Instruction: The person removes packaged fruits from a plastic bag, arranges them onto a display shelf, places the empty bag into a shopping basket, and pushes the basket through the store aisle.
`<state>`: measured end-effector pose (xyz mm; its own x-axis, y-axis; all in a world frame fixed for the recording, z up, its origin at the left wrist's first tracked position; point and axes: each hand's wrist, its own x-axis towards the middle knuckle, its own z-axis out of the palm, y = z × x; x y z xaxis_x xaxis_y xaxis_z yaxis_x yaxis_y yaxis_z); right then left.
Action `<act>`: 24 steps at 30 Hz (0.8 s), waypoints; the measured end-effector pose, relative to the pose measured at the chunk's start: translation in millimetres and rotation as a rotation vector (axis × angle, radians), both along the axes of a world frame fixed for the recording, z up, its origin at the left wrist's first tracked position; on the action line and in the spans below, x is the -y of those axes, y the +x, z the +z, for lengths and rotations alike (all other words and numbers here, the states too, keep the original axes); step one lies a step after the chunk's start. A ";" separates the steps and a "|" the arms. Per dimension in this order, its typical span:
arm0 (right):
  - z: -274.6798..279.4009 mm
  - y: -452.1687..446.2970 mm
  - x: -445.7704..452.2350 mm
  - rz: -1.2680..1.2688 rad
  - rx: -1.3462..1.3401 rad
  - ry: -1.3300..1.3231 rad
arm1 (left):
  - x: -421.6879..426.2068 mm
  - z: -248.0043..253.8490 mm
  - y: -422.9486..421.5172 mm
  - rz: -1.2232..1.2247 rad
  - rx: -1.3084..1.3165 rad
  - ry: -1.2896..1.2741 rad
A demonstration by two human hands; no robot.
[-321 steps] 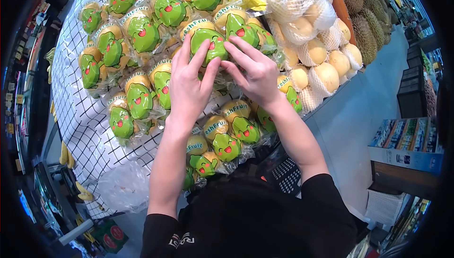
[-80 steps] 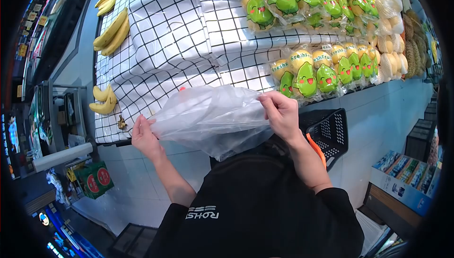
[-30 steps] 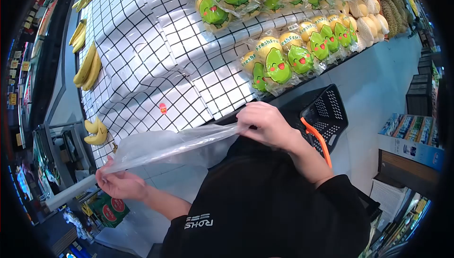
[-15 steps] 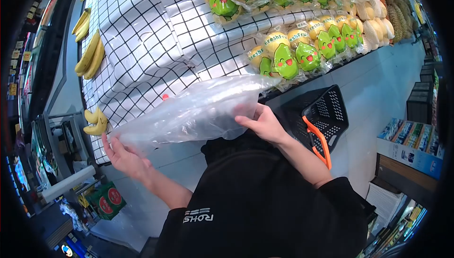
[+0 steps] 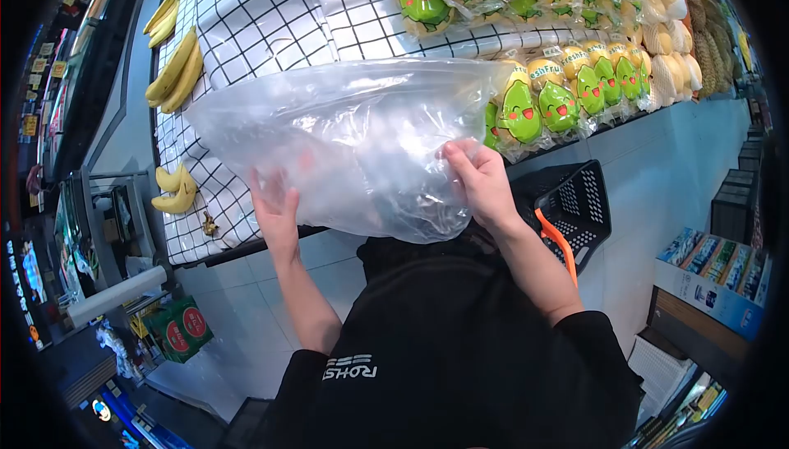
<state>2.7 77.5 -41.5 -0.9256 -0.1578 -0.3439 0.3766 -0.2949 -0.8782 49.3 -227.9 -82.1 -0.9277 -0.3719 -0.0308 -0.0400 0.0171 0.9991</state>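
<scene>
A large clear plastic bag [image 5: 353, 149] is spread out in front of me, puffed and wrinkled. My right hand [image 5: 486, 186] pinches its right side between thumb and fingers. At the bag's lower left, my left hand [image 5: 278, 217] touches the plastic with thumb and fingers apart. Some of the left fingers show only dimly through the film. Beyond the bag lies a stand with a white, black-checked cloth [image 5: 246, 13], partly covered by it.
Bananas [image 5: 175, 79] lie along the stand's left edge. Bagged yellow fruit [image 5: 522, 108] with green cartoon wrappers and foam-netted fruit [image 5: 674, 71] sit at right. A black basket [image 5: 579, 202] with an orange handle [image 5: 559, 243] is on the floor at my right.
The bag has been lifted and spread wider, now hiding more of the cloth. My left hand has moved right and up; my right hand has moved slightly right and up.
</scene>
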 end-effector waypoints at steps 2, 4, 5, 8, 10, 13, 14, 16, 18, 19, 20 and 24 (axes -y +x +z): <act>8.4 -1.5 -4.8 -0.011 -0.011 -0.127 | 2.5 -3.3 -10.7 0.135 0.095 0.067; 8.8 1.6 -5.6 -0.036 -0.020 -0.228 | 10.4 -11.3 -10.9 0.137 0.127 0.084; 4.9 4.6 -3.9 -0.004 -0.116 -0.337 | 12.4 -13.8 -11.8 0.135 0.158 0.102; -24.9 20.1 -4.0 0.154 -0.086 -0.482 | 1.5 -15.2 -10.0 0.351 0.024 0.238; -23.4 27.4 2.5 0.204 0.076 -0.384 | -18.7 6.3 -10.9 0.413 0.066 0.199; -18.6 13.0 2.5 0.133 0.154 -0.345 | -16.8 -1.5 -5.2 0.498 0.028 0.083; -9.4 9.0 1.4 0.029 0.195 -0.340 | -11.4 -6.8 -4.7 0.520 -0.063 0.014; -12.7 2.3 -1.9 -0.078 0.164 -0.197 | 13.5 -4.6 4.5 0.501 -0.033 -0.074; -18.5 3.5 -8.0 -0.059 0.127 -0.107 | 23.3 2.2 9.1 0.494 0.017 -0.182; -15.9 7.1 -6.4 -0.046 0.057 0.045 | 25.7 3.6 10.3 0.497 0.019 -0.183; -14.8 9.4 -4.8 -0.031 -0.013 0.196 | 28.9 4.5 12.2 0.513 0.030 -0.175; -23.8 8.0 -13.2 -0.036 -0.085 0.301 | 39.6 4.8 21.2 0.526 0.073 0.023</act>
<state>10.7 90.7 -65.3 -0.9563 -0.0273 -0.2910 0.2917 -0.0286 -0.9561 70.4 -267.5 -77.3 -0.6113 -0.7849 -0.1018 -0.1070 -0.0455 0.9932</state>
